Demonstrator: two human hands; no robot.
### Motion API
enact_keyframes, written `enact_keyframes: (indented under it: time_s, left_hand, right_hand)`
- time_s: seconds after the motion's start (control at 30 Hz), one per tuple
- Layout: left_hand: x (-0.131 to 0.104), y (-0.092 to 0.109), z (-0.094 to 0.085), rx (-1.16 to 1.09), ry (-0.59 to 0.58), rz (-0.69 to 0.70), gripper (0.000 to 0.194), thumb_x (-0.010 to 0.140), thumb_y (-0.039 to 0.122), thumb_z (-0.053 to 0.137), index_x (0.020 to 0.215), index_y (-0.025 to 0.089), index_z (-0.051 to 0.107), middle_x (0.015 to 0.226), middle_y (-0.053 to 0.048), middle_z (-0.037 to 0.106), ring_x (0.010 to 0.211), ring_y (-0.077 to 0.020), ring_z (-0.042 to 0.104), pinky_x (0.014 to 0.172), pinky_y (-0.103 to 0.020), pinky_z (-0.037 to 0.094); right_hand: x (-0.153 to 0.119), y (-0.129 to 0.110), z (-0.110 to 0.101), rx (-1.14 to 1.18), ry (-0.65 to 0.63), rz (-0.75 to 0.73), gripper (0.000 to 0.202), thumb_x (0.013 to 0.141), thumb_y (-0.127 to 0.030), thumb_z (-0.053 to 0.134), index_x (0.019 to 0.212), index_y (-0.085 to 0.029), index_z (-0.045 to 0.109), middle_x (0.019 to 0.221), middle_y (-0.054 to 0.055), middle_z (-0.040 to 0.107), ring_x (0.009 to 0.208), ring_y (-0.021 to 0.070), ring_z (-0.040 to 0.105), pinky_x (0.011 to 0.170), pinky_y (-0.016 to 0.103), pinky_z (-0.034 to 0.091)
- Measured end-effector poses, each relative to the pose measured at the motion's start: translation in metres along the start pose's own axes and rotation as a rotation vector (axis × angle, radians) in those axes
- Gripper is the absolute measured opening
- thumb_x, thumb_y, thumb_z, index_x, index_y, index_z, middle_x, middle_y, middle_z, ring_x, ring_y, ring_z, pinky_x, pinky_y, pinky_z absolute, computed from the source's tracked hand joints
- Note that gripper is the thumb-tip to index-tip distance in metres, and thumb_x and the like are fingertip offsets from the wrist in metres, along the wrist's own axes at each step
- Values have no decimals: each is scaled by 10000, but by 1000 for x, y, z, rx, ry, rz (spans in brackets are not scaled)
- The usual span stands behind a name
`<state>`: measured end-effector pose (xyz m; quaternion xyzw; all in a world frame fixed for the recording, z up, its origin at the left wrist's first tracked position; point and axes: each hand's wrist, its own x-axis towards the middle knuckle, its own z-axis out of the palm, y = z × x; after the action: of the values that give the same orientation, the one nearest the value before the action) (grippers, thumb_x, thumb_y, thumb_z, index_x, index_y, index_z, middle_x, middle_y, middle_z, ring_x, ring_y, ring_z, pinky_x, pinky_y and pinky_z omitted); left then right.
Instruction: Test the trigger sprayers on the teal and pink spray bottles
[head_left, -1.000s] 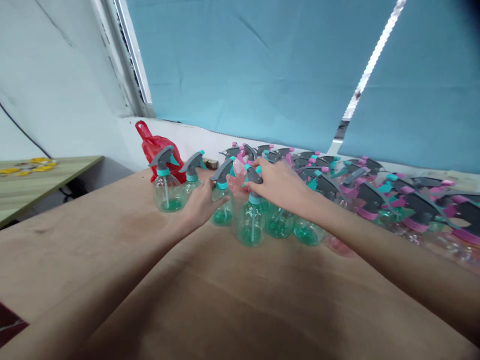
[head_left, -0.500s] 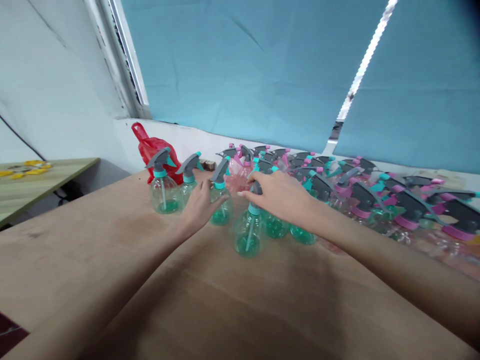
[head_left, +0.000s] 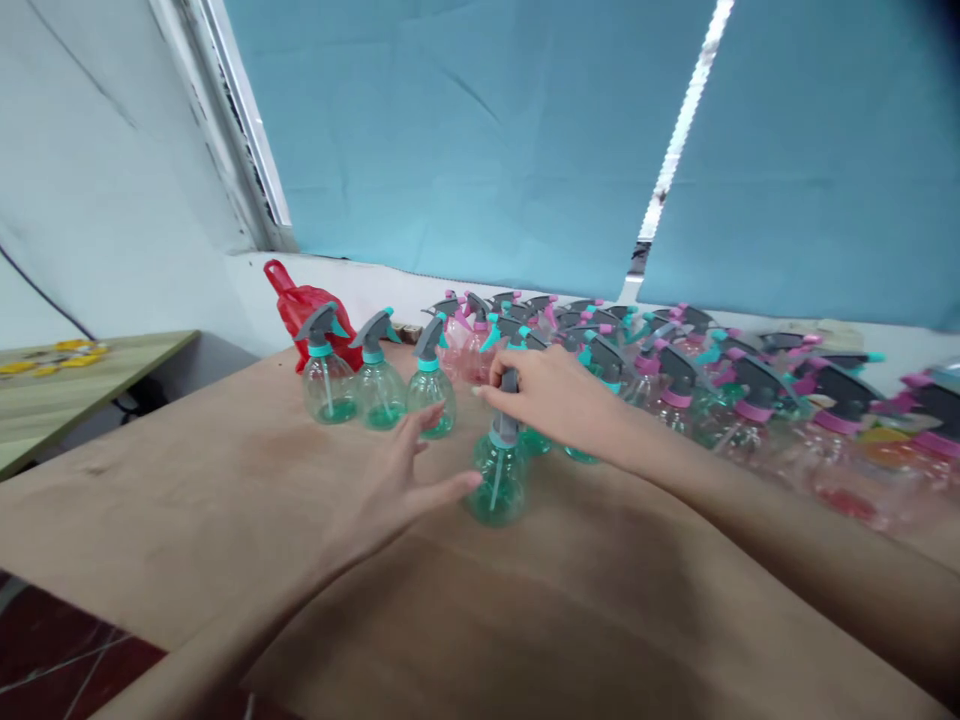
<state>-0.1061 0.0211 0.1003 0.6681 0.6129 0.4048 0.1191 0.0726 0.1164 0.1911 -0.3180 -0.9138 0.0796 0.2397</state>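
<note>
My right hand [head_left: 536,390] grips the grey trigger head of a green spray bottle [head_left: 498,485], which stands upright or nearly so; I cannot tell whether its base touches the wood. To its left, my left hand [head_left: 409,480] is open, fingers and thumb spread, the thumb tip close to that bottle's side. Beyond the left hand, three green bottles with grey and turquoise heads stand in a row: a left one [head_left: 330,385], a middle one [head_left: 380,390] and a right one [head_left: 433,390].
Many pink and green spray bottles [head_left: 754,400] crowd the right and back of the wooden table [head_left: 247,480]. A red plastic bag [head_left: 304,310] sits behind the row. Yellow pieces [head_left: 56,357] lie on a side table [head_left: 105,385] at left. A blue covering [head_left: 465,150] hangs behind.
My left hand has drawn back from the row's right bottle toward me and opened wider, near the held bottle. My right hand still grips its spray head. The camera view has shifted slightly.
</note>
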Motion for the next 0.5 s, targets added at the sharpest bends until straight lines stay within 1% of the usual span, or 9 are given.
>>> enact_keyframes:
  time_s: [0.07,0.1,0.13,0.17,0.2,0.23,0.3,0.4,0.5]
  left_hand:
    - [-4,18,15,-16,-51,55,826,713,480,704,1380,275,261,1442,-127,370,1307,-324,386,1040,-537,379]
    - [-5,29,22,-23,-59,84,836,688,478,722,1368,265,285,1432,-132,382,1297,-343,392,1029,-550,385]
    - [-5,41,29,-51,-113,111,787,686,453,732,1337,258,336,1393,-121,433,1269,-341,426,1018,-537,402]
    - [-6,54,35,-90,-126,118,701,695,425,729,1290,256,401,1312,-99,512,1203,-329,492,969,-510,454]
    - [-6,66,41,-147,-123,111,542,731,385,701,1208,255,479,1181,-69,595,1085,-301,575,879,-469,517]
    - [-7,77,47,-207,-135,99,369,772,320,656,1115,251,538,1083,-44,635,1010,-278,611,816,-433,544]
    - [-10,93,57,-311,-115,98,217,794,228,594,1009,240,572,992,-22,653,936,-245,632,768,-389,552]
    - [-12,106,72,-420,-114,85,271,779,166,553,1041,232,535,1017,-26,638,916,-220,629,777,-373,541]
    - [-11,111,86,-445,-165,63,419,760,143,550,1159,250,480,1023,-28,632,904,-214,625,799,-385,531]
  right_hand:
    - [-19,-7,-7,67,-9,18,198,847,-346,532,738,-213,633,579,-15,638,537,147,554,531,275,370]
    - [-29,-11,-10,94,-8,21,205,848,-358,536,736,-218,635,584,-15,640,561,153,568,536,274,374]
    - [-39,-14,-13,114,-6,25,208,852,-367,538,743,-223,641,596,-15,645,588,158,581,539,272,379]
    - [-49,-17,-16,137,-8,34,218,854,-382,542,741,-226,643,611,-14,650,608,160,593,535,267,380]
    - [-58,-19,-18,164,-13,50,241,857,-406,545,728,-226,641,618,-13,652,608,157,596,531,262,383]
    - [-67,-19,-21,192,-21,64,269,858,-437,546,722,-225,639,621,-15,652,594,150,594,523,258,385]
    - [-84,-16,-27,259,-34,78,305,858,-496,538,756,-228,642,616,-25,647,556,137,581,506,252,391]
    - [-110,-3,-37,385,-49,74,316,858,-530,529,1005,-267,627,652,-47,650,568,135,595,497,244,420]
    - [-137,18,-46,493,-15,114,391,870,-485,537,1220,-315,509,788,-44,679,655,137,631,537,237,475]
